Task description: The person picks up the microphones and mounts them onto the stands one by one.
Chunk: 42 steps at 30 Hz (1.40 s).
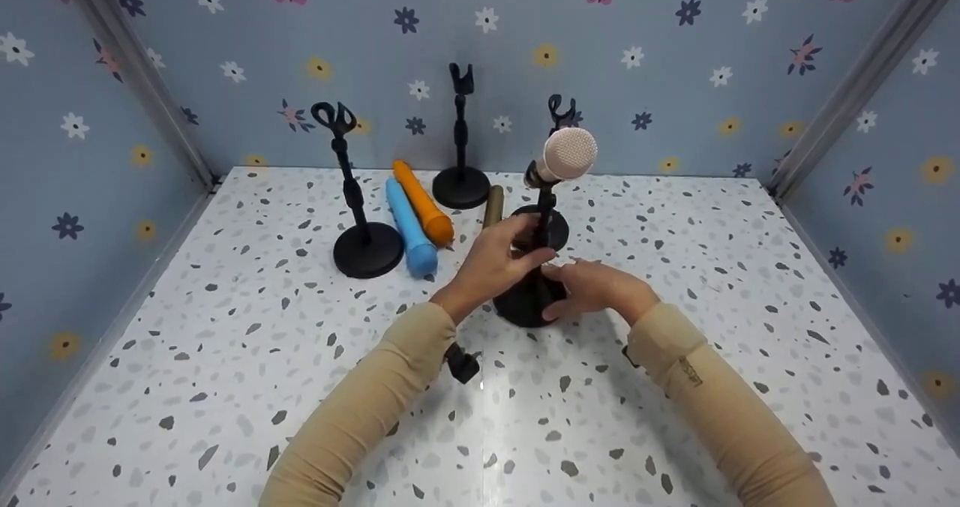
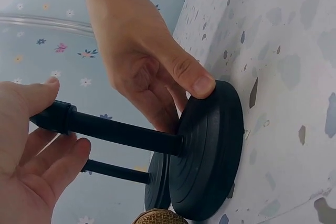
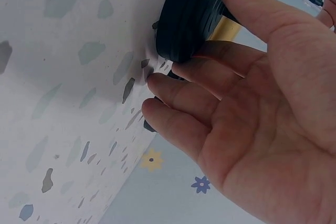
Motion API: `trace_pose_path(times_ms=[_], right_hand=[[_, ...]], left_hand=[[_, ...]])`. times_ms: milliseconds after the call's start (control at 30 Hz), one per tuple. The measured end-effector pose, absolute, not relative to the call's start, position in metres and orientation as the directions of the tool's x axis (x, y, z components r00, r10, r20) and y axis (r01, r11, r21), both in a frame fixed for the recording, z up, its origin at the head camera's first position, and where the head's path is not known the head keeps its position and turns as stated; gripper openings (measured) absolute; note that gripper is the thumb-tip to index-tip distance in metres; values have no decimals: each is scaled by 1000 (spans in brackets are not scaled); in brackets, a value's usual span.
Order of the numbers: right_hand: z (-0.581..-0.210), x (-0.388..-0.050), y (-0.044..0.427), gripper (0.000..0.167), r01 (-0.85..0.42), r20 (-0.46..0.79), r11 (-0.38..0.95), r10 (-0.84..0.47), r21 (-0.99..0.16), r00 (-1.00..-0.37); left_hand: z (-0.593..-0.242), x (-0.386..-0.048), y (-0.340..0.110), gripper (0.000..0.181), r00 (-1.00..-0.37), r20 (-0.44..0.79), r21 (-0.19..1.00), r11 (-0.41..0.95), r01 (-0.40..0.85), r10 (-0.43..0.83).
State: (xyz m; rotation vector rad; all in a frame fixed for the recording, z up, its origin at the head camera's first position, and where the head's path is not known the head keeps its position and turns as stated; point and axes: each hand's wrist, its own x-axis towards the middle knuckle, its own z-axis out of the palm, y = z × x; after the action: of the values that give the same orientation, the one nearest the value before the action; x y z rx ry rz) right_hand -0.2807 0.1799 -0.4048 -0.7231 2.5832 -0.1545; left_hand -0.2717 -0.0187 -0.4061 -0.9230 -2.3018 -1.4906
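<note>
A black microphone stand point(image 2: 210, 153) stands in front of me, with a pale pink microphone point(image 1: 570, 153) in its clip. My left hand point(image 1: 491, 263) grips the stand's pole at a collar, thumb on one side and fingers on the other. Low down, my right hand point(image 1: 596, 288) holds the edge of the round base, its thumb on the rim and its fingers around the side. In the right wrist view the last fingers of the right hand point(image 3: 236, 108) extend past the base. A gold microphone point(image 1: 493, 205) lies behind my left hand, partly hidden.
Behind the held stand is another black stand point(image 1: 559, 233). Two more stand at the back, a middle one point(image 1: 460, 188) and a left one point(image 1: 367, 252). Blue point(image 1: 410, 226) and orange point(image 1: 425, 205) microphones lie between them. Patterned walls enclose the speckled table point(image 1: 225, 327).
</note>
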Motion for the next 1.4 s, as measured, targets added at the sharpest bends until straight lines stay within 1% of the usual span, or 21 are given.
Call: trace_pose_path(times_ms=[267,633,900,1133,1267,1400], right_hand=[[-404,-282,180,81,-471,-396,854,-520,-221,-757],[-404,-282,181,83,-477,-393,852,-524,-218,-756],[-405,-284,181,82,-472,-388,850,-528,-236,-756],[-402,-283,182,82,-477,-392,849,-528,-227,-753],[-402,-283,181,81,-475,-395,851,-525,-224,-754],[-403,-282,181,81,-478,-386,847,-532,-234,-753]], left_hand=[[-406,-272,-18,36,-763,550,695,321,643,338],[-404,-272,-18,36,-767,538,692,336,639,350],[-401,-274,-20,35,-754,525,702,301,646,394],[-394,-275,-25,34,-759,478,709,316,631,442],[-393,-276,-24,37,-768,492,703,333,628,409],[-395,-277,-22,30,-779,519,710,329,623,353]])
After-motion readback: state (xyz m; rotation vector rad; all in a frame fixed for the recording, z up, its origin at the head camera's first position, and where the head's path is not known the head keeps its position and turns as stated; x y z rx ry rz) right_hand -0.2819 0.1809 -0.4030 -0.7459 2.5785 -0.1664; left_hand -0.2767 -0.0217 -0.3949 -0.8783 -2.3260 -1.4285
